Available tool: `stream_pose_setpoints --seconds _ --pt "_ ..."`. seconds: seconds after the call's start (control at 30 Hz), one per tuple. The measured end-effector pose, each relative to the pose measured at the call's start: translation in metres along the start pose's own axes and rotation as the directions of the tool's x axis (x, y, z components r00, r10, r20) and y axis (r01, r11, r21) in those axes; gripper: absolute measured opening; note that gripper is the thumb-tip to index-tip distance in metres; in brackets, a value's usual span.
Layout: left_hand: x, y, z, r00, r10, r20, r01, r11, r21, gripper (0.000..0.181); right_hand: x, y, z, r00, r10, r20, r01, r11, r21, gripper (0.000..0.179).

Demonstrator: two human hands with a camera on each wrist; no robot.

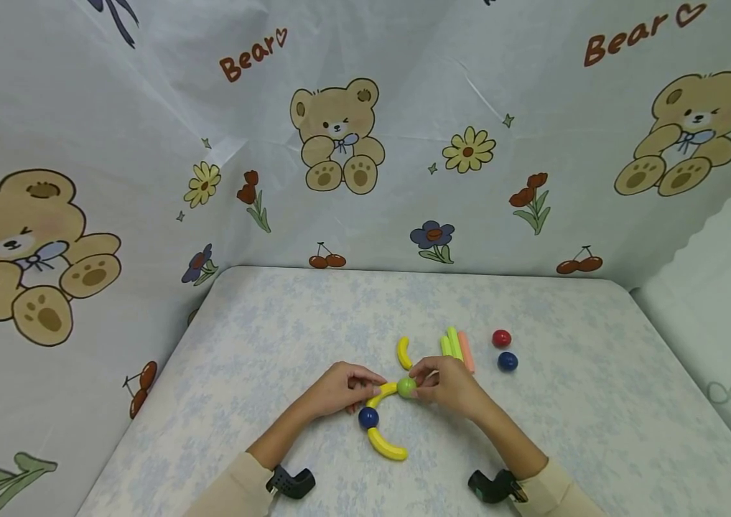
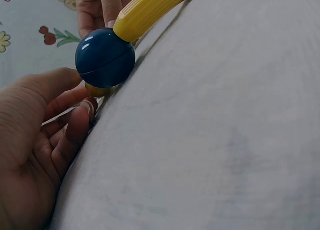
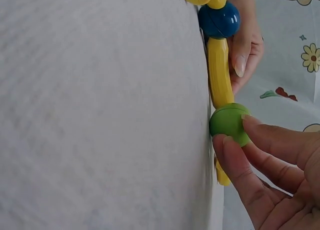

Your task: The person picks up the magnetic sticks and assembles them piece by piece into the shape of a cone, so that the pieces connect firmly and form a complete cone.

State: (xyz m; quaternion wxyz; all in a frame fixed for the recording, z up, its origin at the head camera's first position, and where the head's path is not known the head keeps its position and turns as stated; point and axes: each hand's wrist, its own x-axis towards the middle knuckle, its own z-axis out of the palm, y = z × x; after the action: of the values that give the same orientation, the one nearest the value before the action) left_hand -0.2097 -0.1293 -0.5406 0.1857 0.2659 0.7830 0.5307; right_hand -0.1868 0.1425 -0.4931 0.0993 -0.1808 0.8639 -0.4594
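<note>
Ball of bright green [image 1: 407, 388] sits low over the table at the upper end of a curved chain, meeting the tip of a yellow rod [image 1: 388, 388]. Right hand [image 1: 452, 386] pinches it: thumb on one side, fingertips on the other, spread only as wide as the ball itself. At the rod's other end is a dark blue ball [image 1: 368, 418]; left hand [image 1: 340, 390] grips the rod just beside that ball, thumb and forefinger closed about the narrow piece, though the left wrist view shows the contact only partly. From the blue ball a lower yellow rod [image 1: 386, 445] curves toward the person, untouched by either hand. Just beyond the green ball lies a loose yellow rod [image 1: 403, 352], apart from the chain. Past the right hand, and partly behind it, light-green sticks [image 1: 452, 343] lie beside a pink stick [image 1: 465, 350]; farther right are a red ball [image 1: 502, 338] and a second blue ball [image 1: 508, 361], near each other. All these lie on a pale blue-mottled table [image 1: 275, 323], with a bear-print cloth [image 1: 404, 86] hanging behind.
</note>
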Motion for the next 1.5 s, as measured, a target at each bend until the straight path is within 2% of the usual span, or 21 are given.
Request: stream_pose_setpoints --seconds 0.23,0.37,0.6,0.83,0.97,1.2,1.33,1.5 --pt "-0.001 -0.002 0.0 1.0 0.003 -0.001 -0.003 1.0 -0.016 0.024 0.001 -0.001 0.004 0.999 -0.021 0.032 0.02 0.999 0.033 0.017" --pt "-0.001 -0.001 -0.001 1.0 0.007 0.006 -0.007 1.0 -0.028 0.027 0.0 -0.003 0.002 0.998 -0.053 0.042 0.053 0.999 0.01 0.017" --pt "-0.001 0.001 -0.002 1.0 0.011 0.023 -0.011 0.999 -0.035 0.027 0.0 -0.003 -0.006 0.998 -0.041 -0.053 0.037 0.997 -0.072 0.013" --pt "-0.002 -0.002 -0.008 0.999 0.006 0.038 -0.006 1.0 -0.009 0.03 0.016 -0.014 -0.009 0.989 -0.064 -0.132 0.04 0.983 -0.181 0.012" --pt "-0.003 -0.002 -0.012 0.999 0.015 0.04 -0.014 1.0 -0.007 0.034 0.028 -0.021 -0.007 0.986 -0.036 -0.16 -0.006 0.967 -0.253 0.012" --pt "-0.007 0.001 -0.02 0.998 -0.011 0.058 0.013 0.999 -0.029 0.041 0.048 -0.024 -0.001 0.982 0.059 -0.182 -0.123 0.922 -0.367 0.022" --pt "-0.007 0.005 -0.018 0.999 -0.024 0.032 0.025 0.999 -0.035 0.039 0.054 -0.023 0.005 0.976 0.098 -0.196 -0.172 0.898 -0.406 0.03" --pt "-0.006 0.004 -0.016 0.999 -0.042 -0.015 0.042 0.999 -0.022 0.032 0.058 -0.024 0.01 0.977 0.11 -0.184 -0.181 0.882 -0.434 0.027"
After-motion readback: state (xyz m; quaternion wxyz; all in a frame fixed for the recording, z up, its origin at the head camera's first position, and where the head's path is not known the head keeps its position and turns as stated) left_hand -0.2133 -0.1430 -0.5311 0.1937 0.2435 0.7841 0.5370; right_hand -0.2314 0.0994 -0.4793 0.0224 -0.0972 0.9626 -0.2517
